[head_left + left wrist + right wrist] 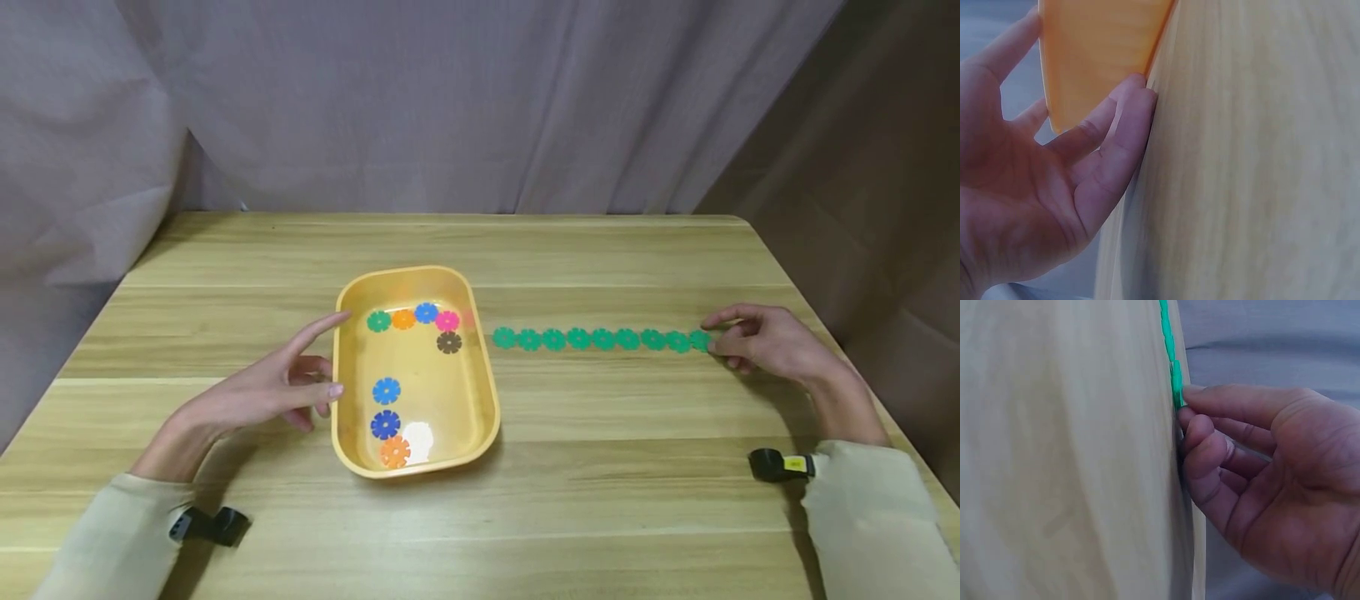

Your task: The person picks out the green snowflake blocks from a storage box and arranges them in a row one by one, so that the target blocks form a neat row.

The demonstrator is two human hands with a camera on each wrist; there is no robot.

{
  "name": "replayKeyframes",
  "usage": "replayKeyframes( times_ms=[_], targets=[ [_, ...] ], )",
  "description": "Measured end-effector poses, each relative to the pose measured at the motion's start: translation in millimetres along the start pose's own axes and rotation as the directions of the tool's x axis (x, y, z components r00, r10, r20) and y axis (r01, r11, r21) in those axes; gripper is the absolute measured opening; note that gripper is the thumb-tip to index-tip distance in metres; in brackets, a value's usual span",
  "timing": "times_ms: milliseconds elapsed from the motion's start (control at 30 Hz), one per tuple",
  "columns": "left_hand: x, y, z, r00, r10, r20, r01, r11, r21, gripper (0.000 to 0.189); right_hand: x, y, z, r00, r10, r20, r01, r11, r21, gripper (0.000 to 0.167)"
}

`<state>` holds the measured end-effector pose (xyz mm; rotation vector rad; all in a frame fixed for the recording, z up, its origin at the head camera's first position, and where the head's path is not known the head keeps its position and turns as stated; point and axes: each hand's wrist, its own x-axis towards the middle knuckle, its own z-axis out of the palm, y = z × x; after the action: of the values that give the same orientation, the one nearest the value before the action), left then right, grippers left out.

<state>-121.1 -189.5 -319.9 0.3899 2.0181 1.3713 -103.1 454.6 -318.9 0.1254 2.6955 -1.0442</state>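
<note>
In the head view, several green notched plastic discs [603,339] form a straight row on the table. At the row's right end my right hand [776,340] pinches the last green disc [701,339]. The right wrist view shows that disc [1177,384] edge-on at the fingertips, slightly raised from its neighbour. My left hand [258,387] rests its spread fingers against the left side of a yellow tray [491,400]. Several loose discs lie in the tray, among them a brown disc [449,342], a pink disc [447,321] and a dark blue disc [386,425].
The wooden table [622,517] extends around the tray and the row. A grey curtain [450,108] hangs behind its far edge, and darker cloth [862,183] hangs on the right. The tray's right wall stands close to the row's left end.
</note>
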Motion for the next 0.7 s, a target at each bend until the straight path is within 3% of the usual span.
replayKeyframes(
  times_ms=[133, 267, 500, 700],
  targets=[
    [0.2, -0.3, 0.5, 1.000, -0.003, 0.002, 0.003, 1.000, 0.000, 0.098, -5.2, -7, -3, 0.999, -0.014, -0.052, 0.015, 1.000, 0.016, 0.041],
    [1.4, -0.5, 0.0, 1.000, -0.008, 0.003, 0.008, 1.000, 0.007, 0.098, -11.1, -27, -8, 0.992, -0.044, -0.118, 0.043, 0.999, -0.013, 0.036],
    [1.4, -1.6, -0.5, 1.000, -0.006, 0.002, 0.006, 1.000, 0.003, 0.098, -9.1, -95, -3, 0.976, -0.154, -0.155, 0.147, 0.987, -0.058, 0.033],
    [1.8, -1.5, -0.3, 1.000, -0.002, -0.002, 0.002, 1.000, 0.002, 0.098, -2.2, -158, 21, 0.962, -0.244, -0.120, 0.244, 0.970, -0.009, 0.029]
  ],
)
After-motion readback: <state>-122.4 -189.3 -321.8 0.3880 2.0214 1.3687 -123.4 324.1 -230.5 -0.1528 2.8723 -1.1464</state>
